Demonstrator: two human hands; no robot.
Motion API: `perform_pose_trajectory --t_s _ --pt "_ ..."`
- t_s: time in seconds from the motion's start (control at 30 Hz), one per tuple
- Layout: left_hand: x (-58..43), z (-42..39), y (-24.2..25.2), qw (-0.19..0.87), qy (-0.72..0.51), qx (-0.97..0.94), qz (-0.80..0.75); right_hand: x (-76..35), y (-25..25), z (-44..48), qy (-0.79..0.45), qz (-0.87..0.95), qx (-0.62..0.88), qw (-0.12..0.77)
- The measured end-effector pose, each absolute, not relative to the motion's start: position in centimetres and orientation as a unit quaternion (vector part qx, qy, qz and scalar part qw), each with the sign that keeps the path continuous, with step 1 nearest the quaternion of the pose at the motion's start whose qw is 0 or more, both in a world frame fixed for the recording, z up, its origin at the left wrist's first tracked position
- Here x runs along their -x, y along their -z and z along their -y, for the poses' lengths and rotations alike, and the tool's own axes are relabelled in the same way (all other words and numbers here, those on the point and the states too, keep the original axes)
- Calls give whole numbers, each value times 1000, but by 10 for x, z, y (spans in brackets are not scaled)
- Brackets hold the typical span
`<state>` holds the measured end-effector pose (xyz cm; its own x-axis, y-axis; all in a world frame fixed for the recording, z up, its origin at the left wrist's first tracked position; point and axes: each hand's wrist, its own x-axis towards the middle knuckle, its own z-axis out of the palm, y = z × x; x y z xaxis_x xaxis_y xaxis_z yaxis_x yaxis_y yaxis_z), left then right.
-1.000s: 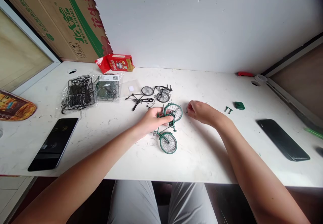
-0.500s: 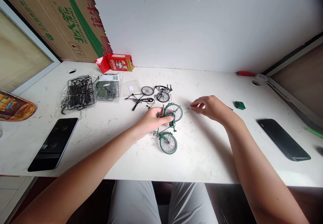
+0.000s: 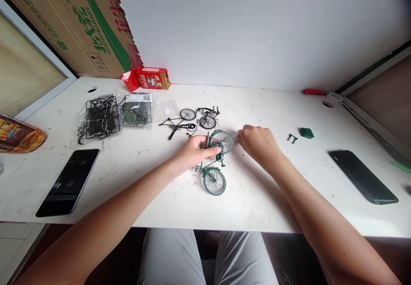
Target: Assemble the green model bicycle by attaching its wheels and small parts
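A white desk (image 3: 180,208) stretches across the frame. At its centre, a green model bicycle (image 3: 219,157) shows with one wheel above the other, its upper half beside the fingers of the left hand (image 3: 196,152). That hand is closed on the bicycle next to the upper wheel, thumb laid across it and fingers curled behind, reaching in from the lower left. The right hand (image 3: 257,140), just right of the upper wheel and apart from it, is held low over the desk, back upward, fingers bunched toward the left; whether they pinch anything cannot be told. Farther right sit a green block (image 3: 307,133) and a smaller forked green piece (image 3: 292,138). Tiny dark bits (image 3: 236,142) show beside the right hand's fingers.
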<state>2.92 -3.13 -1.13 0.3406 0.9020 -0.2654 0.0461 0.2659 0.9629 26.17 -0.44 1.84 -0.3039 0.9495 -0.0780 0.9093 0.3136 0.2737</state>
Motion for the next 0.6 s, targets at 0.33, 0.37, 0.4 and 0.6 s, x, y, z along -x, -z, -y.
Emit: perform_pose_trajectory --t_s 0.33,0.37,0.4,0.6 --pt "-29 31 12 648 -339 -506 -458 -254 -22 8 -98 -788 -592 141" --pt "-29 31 12 647 -339 -506 -459 -254 -22 8 -99 -788 -592 142" --pt "-29 31 12 647 -338 -506 -459 -254 -22 8 -101 -788 -590 142" --pt "-29 31 11 644 -337 -508 -462 -253 -16 9 -116 -792 -583 139"
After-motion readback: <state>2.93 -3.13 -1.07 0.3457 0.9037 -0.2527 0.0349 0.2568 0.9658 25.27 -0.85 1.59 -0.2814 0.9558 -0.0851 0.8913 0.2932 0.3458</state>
